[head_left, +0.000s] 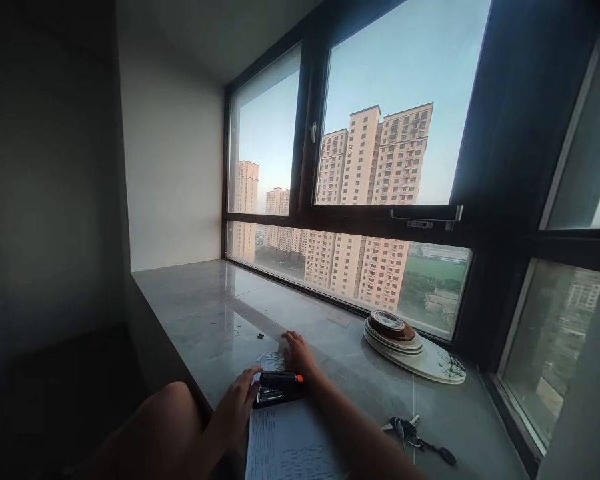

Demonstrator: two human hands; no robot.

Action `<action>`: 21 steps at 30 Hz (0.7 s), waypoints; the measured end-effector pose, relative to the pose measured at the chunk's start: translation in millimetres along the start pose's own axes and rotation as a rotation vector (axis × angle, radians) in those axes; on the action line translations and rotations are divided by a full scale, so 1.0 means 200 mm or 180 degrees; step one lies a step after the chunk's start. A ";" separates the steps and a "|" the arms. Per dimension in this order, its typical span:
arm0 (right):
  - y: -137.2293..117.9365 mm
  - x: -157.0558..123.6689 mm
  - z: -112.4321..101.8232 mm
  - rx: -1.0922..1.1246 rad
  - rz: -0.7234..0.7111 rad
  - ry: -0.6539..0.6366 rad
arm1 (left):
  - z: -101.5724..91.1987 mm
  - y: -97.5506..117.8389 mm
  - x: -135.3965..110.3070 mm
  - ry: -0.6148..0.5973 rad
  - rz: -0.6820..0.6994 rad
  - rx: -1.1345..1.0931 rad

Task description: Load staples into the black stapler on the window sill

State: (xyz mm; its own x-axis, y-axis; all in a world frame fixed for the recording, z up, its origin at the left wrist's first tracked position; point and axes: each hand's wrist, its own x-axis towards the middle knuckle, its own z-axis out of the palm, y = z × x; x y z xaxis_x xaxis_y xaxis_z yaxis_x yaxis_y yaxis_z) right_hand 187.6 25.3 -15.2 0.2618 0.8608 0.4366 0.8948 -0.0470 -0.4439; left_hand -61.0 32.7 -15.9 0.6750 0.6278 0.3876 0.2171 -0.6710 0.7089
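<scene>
A black stapler (pixel 279 385) with an orange tip lies across sheets of paper (pixel 285 437) covered in dark lines of writing. My left hand (pixel 239 399) is at the stapler's left end, its thumb and fingers round that end. Beyond the stapler, my right hand (pixel 297 352) rests by the far edge of the paper, fingers reaching forward and slightly bent, with nothing seen in them. My right forearm passes the stapler's orange end. Small dark pieces (pixel 261 336), perhaps staples, lie on the sill left of my right hand.
The grey stone sill (pixel 195 300) runs along a dark-framed window (pixel 385 213). To the right stands a stack of round plates or mats (pixel 393 337) on an oval white board (pixel 450 370). Keys (pixel 405 430) lie near my right forearm. My bare knee (pixel 173 407) is by the sill's front edge.
</scene>
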 end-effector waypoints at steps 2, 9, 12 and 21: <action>-0.01 -0.01 -0.07 0.0476 0.0142 0.0201 | -0.01 0.01 -0.02 -0.0119 -0.0076 0.0069; -0.03 -0.15 -0.40 0.2816 -0.0439 -0.2083 | -0.03 0.08 -0.03 -0.0158 -0.0252 0.0381; -0.03 -0.19 -0.43 0.2980 -0.0417 -0.2407 | -0.04 0.08 -0.02 -0.0149 -0.0226 0.0264; -0.05 -0.16 -0.35 0.2997 -0.0466 -0.2452 | -0.02 -0.03 0.00 0.0425 -0.0399 0.0058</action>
State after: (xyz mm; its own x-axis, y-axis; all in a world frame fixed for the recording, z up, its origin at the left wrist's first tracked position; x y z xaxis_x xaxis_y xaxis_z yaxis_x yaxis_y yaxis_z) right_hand 196.0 -36.7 30.8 -0.3875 0.9170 0.0947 0.2034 0.1852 -0.9614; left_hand -64.2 38.6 -17.9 0.5426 0.7529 0.3725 0.3071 -0.5906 0.7463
